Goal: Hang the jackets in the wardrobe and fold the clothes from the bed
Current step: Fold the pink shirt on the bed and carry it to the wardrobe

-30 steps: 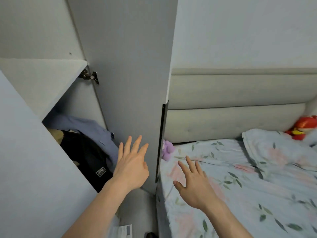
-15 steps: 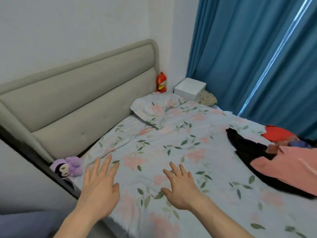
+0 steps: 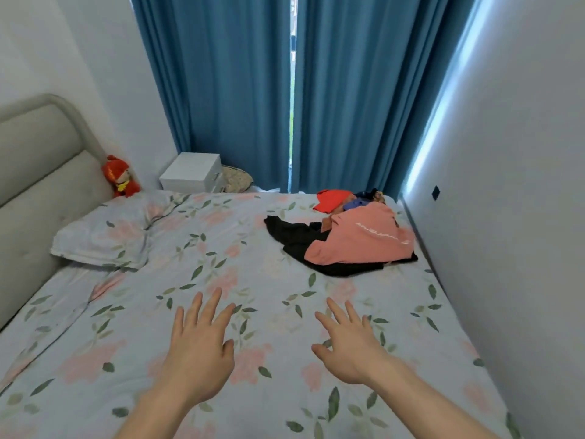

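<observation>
Since the earlier frame the view has swung from the headboard to the curtains, bringing the whole clothes pile (image 3: pixel 348 236) into sight in the right centre of the frame. Both hands hover over the bed (image 3: pixel 126 327) at lower centre, fingers spread and holding nothing. The pile lies up and right of them, well apart, nearer the right hand (image 3: pixel 348 346) than the left hand (image 3: pixel 199 353). Soft pink top over limp black cloth, red piece behind, long axis slanting toward the right wall.

Clothes pile (image 3: pixel 348 239) crumpled at bed's (image 3: pixel 221 248) far right corner: pink top over black garment, red piece behind
</observation>
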Tool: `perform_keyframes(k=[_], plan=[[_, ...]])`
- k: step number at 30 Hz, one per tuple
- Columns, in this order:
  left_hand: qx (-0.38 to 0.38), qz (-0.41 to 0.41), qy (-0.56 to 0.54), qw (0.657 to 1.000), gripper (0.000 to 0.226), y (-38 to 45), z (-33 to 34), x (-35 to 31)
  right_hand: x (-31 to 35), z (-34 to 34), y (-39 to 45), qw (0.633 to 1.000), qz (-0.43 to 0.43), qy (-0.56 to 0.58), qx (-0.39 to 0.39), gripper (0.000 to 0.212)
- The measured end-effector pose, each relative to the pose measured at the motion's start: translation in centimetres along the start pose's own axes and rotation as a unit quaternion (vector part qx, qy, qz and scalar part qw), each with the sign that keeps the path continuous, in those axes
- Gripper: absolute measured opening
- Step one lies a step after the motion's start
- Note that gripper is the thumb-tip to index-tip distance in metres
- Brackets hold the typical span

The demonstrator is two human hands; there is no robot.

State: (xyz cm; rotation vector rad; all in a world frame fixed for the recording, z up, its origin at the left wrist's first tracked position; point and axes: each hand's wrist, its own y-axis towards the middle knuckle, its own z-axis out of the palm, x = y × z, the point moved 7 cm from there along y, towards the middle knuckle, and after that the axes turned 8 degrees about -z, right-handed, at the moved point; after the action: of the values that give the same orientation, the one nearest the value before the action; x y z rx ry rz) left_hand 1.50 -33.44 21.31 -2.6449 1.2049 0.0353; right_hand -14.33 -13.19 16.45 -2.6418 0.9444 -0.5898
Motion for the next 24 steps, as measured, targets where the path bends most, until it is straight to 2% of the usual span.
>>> perform_keyframes(k=[6, 12, 18, 24], plan=[[0.015, 0.128, 0.026, 0.991, 0.063, 0.4, -0.2, -11.7, -8.8, -1.4, -8.1, 0.99, 0.11, 0.06, -0.057, 0.071], [0.047, 0.236, 0.034, 0.97, 0.064, -0.7, 2.0, -19.0, -13.1, 1.0, -15.7, 0.967, 0.211, 0.115, -0.082, 0.071], [0.073, 0.294, 0.039, 0.952, 0.063, -3.6, 4.6, -23.7, -16.0, 2.7, -21.8, 0.949, 0.275, 0.123, -0.092, 0.069], [0.063, 0.325, 0.034, 0.943, 0.062, -5.5, 3.7, -28.8, -20.0, 2.6, -27.0, 0.931, 0.312, 0.139, -0.128, 0.07]])
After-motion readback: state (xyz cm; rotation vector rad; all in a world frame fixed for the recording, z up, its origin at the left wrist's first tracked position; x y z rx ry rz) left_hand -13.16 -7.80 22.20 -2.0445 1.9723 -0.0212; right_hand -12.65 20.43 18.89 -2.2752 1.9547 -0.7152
